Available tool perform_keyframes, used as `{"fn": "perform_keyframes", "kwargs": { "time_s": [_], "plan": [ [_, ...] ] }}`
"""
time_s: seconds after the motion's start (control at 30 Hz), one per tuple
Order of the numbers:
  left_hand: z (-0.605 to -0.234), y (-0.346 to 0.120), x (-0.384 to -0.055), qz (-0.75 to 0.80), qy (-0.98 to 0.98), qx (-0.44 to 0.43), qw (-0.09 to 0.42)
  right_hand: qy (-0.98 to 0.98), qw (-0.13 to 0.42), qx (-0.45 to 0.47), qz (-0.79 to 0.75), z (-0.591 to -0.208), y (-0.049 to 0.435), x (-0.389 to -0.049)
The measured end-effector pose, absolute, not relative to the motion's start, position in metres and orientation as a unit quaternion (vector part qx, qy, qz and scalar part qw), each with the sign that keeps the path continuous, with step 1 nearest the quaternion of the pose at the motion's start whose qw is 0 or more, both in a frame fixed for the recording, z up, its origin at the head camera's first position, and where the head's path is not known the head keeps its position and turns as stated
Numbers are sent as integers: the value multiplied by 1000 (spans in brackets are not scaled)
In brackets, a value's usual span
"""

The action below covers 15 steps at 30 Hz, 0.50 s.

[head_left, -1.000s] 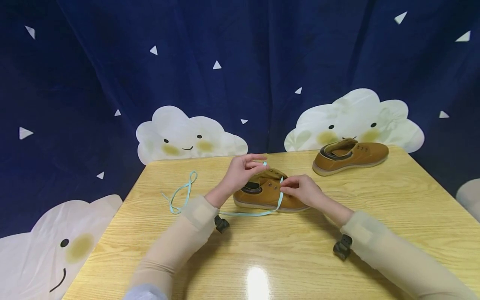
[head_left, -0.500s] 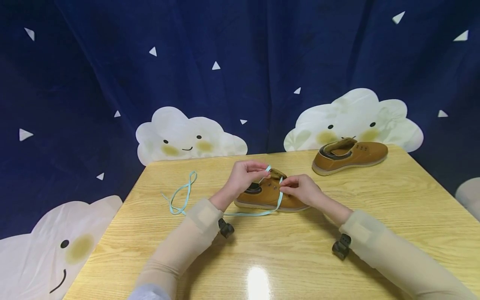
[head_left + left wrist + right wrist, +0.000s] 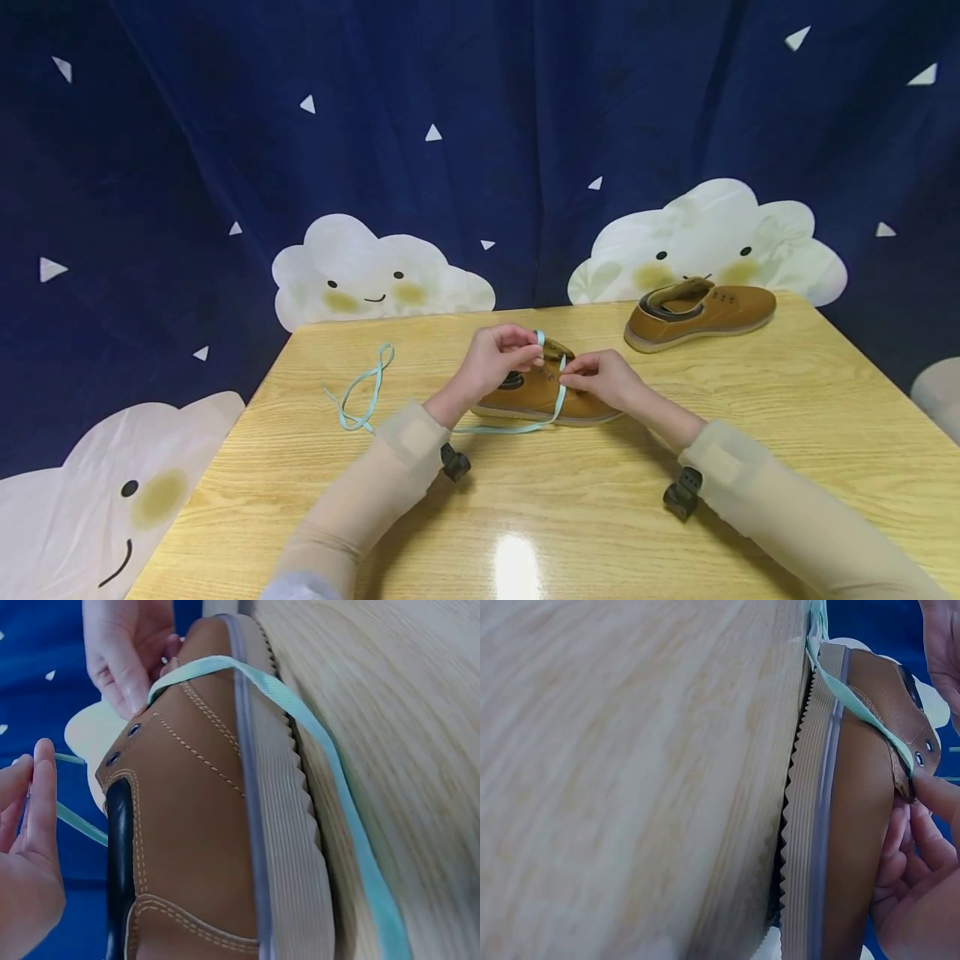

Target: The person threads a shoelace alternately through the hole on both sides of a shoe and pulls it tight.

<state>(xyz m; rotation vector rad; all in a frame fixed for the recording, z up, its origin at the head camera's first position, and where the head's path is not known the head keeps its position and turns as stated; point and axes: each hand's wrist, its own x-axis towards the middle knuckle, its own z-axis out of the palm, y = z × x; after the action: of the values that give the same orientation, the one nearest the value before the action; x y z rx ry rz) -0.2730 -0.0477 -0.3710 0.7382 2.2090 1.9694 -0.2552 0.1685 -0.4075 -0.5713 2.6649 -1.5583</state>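
Note:
A brown leather shoe (image 3: 525, 398) lies on the table, toe to the right in the head view. A flat mint-green shoelace (image 3: 330, 750) crosses its side and runs up to the eyelets (image 3: 112, 759). At the front eyelet my right hand (image 3: 603, 379) pinches this lace and the eyelet flap between thumb and fingers, as the right wrist view shows. My left hand (image 3: 497, 358) is raised over the shoe opening, holding another stretch of the lace at its fingertips. In the left wrist view that stretch reaches from the fingers back behind the shoe's collar.
The matching brown shoe (image 3: 701, 315), with no lace in it, stands at the back right of the wooden table (image 3: 600, 517). A loose loop of lace (image 3: 363, 392) lies on the left. Behind hangs a dark blue curtain (image 3: 450, 192) with cloud prints.
My left hand has come right and slightly down, closer to the right hand, and its fingers have drawn together on the lace. The right hand has stayed at the eyelet.

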Motion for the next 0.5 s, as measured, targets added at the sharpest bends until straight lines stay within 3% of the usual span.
{"fn": "perform_keyframes", "kwargs": {
  "time_s": [0.5],
  "plan": [
    [-369,-44,-266,576,779,241,60,866,17,-137,-480,-407,165,-257]
  ]
}}
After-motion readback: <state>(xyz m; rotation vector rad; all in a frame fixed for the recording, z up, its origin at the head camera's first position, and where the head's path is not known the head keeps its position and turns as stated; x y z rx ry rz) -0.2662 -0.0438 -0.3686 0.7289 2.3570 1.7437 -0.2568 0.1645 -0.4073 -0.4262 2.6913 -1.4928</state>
